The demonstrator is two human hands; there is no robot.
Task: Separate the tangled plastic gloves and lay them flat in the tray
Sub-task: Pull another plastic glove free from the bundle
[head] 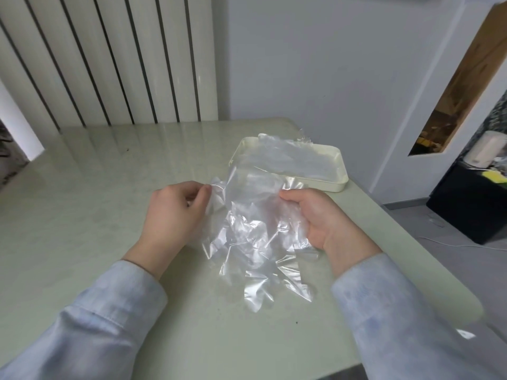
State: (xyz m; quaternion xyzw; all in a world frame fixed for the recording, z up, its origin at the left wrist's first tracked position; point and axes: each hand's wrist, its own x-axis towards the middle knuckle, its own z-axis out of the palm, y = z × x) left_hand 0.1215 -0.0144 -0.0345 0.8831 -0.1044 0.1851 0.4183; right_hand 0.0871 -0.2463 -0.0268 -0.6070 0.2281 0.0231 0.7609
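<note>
Clear tangled plastic gloves (255, 234) pinched by left hand (175, 212) and right hand (315, 218) over glossy pale-green surface (96, 187). Behind, cream tray (338, 172) holds flattened glove (290, 157). Slatted white panel (109, 58), grey wall (329, 64).

Likely a home: glossy table (109, 187), slatted wall (109, 58)

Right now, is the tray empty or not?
Not empty: clear plastic lies spread inside the tray; how many gloves, cannot tell.

Pale blue long shirt sleeves (90, 325)
</note>
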